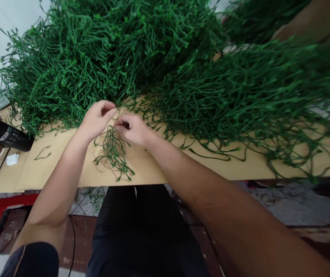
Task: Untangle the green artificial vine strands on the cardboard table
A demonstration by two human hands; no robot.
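Worktop (165, 169): faced in brown card and spread under both hands. Its near edge is seen just below the wrists, with a mottled floor (283, 200) beneath. A pale wall (5, 23) is seen far beyond the hands, to the left

Main heap of green artificial stems (95, 54): piled directly beyond the hands and to their left, closing off that side

Second heap (254, 92): fanned flat to the right of the right hand, with its tips carried past the near edge

Red crate (5, 202): set low, below and left of the left elbow

Black cylinder (3, 134): laid well left of the left hand

Left hand (97, 119): fingers curled, thumb and forefinger pinched on the top of the small sprig (113, 152)

Right hand (134, 129): fingers curled, tips closed on the same sprig top, just beside the left hand

Small sprig: hung between the two hands, lower tips rested on the card nearer the body

White block (12, 159) and loose strand (42, 153): left of the left forearm

Open room: bare card is left between the left forearm and the cylinder, and beneath the right forearm
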